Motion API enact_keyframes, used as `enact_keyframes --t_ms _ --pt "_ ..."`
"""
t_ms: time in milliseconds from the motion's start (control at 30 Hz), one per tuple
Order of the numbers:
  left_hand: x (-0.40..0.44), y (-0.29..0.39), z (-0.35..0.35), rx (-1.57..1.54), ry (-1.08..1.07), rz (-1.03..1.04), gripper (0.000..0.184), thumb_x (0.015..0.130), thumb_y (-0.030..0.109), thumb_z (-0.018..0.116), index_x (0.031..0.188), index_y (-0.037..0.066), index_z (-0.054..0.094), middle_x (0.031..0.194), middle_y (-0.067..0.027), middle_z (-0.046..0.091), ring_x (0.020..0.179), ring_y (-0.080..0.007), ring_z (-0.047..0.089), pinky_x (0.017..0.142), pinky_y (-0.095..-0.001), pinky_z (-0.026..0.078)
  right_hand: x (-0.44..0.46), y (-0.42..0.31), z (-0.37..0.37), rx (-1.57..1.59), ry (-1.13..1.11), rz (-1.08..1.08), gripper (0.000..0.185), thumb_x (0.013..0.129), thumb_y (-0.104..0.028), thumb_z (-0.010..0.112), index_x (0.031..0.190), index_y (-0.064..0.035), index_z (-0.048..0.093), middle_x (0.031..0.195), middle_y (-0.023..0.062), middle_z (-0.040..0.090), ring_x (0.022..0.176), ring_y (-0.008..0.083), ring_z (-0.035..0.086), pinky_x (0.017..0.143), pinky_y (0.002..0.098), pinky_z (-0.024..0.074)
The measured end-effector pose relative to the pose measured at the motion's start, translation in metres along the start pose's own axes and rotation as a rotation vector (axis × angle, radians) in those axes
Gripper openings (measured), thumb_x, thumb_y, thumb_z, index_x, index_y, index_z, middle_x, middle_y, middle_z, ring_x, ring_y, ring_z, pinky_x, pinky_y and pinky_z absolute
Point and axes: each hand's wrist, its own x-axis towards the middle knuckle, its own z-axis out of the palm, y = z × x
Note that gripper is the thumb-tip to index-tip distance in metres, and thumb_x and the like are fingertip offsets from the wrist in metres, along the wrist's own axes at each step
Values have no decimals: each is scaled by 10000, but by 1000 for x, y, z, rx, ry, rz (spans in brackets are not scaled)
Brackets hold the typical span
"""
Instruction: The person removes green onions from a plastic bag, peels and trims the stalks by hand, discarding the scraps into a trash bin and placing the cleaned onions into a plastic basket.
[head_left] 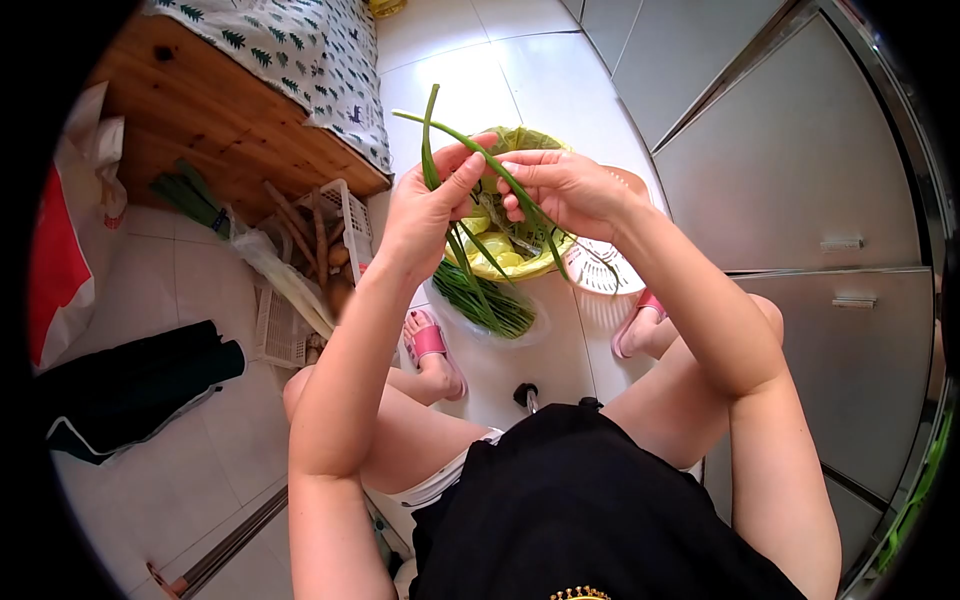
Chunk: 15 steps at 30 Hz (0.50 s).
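Currently | left hand pinches green stalks between thumb and fingers; right hand pinches a crossing stalk (slender, probably easily bruised) | stalks above yellow-lined basket, bunch just beside it | best handling: light pressure, over the basket, so anything loose lands inside

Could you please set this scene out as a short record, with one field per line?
Left hand: holding green stalks
Right hand: thumb and fingers at a slanting green stalk
Below the hands: open yellow bag
Nearer the person: bundle of green stalks on clear plastic
Right of bag: pale holed basket
Left side: white crate
Footwear: pink slippers
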Motion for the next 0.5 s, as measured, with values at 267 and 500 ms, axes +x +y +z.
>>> enact_keyframes --t_ms 267,500 --pt "0 -2 1 35 29 -10 270 919 220 631 1112 31 641 814 58 580 588 -14 308 530 -160 254 0 0 -1 -59 -68 41 271 968 -163 512 1161 20 562 998 103 624 902 164 612 837 304 506" --pt "11 3 -26 0 242 28 213 902 212 654 1036 46 649 778 72 563 537 -5 300 489 -169 253 -4 -10 -1 -271 58 55 404 999 -262 429 1202 65 550 1135 190 625 1014 242 628 923 363 496"
